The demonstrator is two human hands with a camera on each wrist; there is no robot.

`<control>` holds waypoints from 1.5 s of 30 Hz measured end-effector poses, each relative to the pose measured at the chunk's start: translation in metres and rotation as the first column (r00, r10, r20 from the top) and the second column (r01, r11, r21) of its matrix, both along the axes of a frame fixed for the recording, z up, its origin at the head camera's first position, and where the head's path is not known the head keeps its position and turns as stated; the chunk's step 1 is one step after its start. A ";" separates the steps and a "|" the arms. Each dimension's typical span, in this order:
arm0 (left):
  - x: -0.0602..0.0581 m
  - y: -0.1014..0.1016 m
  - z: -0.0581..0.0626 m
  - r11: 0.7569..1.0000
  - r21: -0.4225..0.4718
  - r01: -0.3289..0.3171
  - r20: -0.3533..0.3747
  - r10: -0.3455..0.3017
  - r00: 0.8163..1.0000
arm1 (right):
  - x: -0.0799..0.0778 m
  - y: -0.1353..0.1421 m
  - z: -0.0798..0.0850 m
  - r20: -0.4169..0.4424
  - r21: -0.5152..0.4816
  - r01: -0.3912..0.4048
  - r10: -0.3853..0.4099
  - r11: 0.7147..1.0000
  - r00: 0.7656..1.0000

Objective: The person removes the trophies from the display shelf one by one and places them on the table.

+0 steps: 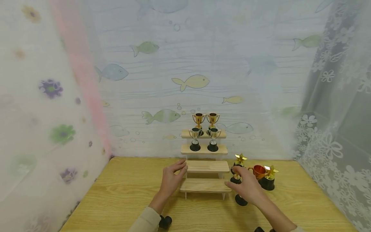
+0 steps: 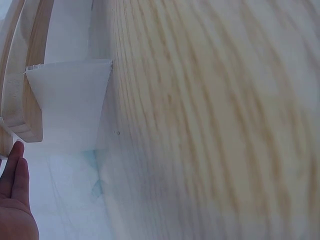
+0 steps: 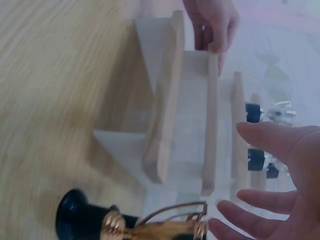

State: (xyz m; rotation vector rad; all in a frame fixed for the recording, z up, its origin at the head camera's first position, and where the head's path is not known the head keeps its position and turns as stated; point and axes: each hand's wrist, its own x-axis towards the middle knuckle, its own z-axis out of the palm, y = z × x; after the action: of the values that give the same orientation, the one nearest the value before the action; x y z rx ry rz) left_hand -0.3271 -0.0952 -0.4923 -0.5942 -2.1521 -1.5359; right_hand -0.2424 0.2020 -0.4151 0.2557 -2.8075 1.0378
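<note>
A four-step wooden display shelf [image 1: 207,166] with pale supports stands on the table. My left hand [image 1: 171,177] touches the left end of its second step from the bottom, and its fingers [image 2: 19,180] look straight in the left wrist view. Near the shelf's right end, my right hand [image 1: 247,187] has thumb and fingers spread with nothing between them. Two gold trophy cups [image 1: 198,119] occupy the top step; two silver trophy cups [image 1: 213,140] stand one step lower. Below the right hand is a trophy's black base [image 1: 241,200], its upper part hidden in the head view.
Right of the shelf stand star-topped gold trophies [image 1: 271,175] and a reddish-orange trophy cup [image 1: 259,171], partly behind the right hand. A copper-coloured trophy [image 3: 165,231] shows in the right wrist view. A fish-patterned curtain [image 1: 162,80] hangs behind the wooden table [image 1: 127,190].
</note>
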 end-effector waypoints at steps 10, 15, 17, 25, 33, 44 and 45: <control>0.002 0.001 0.002 1.000 -0.006 -0.008 -0.001 0.008 1.000 | -0.015 -0.026 0.011 -0.045 -0.121 0.003 -0.008 0.993 0.999; 0.002 0.002 0.003 1.000 0.014 -0.003 0.010 0.002 1.000 | -0.026 -0.040 0.013 -0.067 -0.192 0.008 -0.021 0.981 0.998; 0.001 0.002 0.001 1.000 0.025 0.001 0.004 -0.002 1.000 | -0.030 -0.044 0.013 -0.075 -0.220 0.005 -0.023 0.976 0.997; 0.000 0.001 0.001 1.000 0.007 -0.008 -0.010 0.008 1.000 | -0.053 -0.056 0.017 -0.077 -0.280 0.042 -0.066 0.959 0.995; 0.000 0.001 0.002 1.000 -0.010 -0.018 -0.014 0.017 1.000 | -0.073 -0.061 0.021 -0.058 -0.308 0.077 -0.100 0.948 0.993; 0.001 0.000 0.001 1.000 -0.005 -0.004 -0.022 0.004 1.000 | -0.092 -0.064 0.022 -0.047 -0.261 0.119 -0.136 0.958 0.990; 0.001 0.000 0.001 1.000 -0.005 -0.004 -0.021 0.004 1.000 | -0.093 -0.064 0.022 -0.048 -0.259 0.123 -0.140 0.958 0.989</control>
State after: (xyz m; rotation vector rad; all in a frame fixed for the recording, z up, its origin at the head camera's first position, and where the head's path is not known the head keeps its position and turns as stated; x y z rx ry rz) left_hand -0.3262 -0.0950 -0.4908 -0.6049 -2.1413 -1.5162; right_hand -0.3353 0.1379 -0.3935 0.0708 -2.5561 1.3152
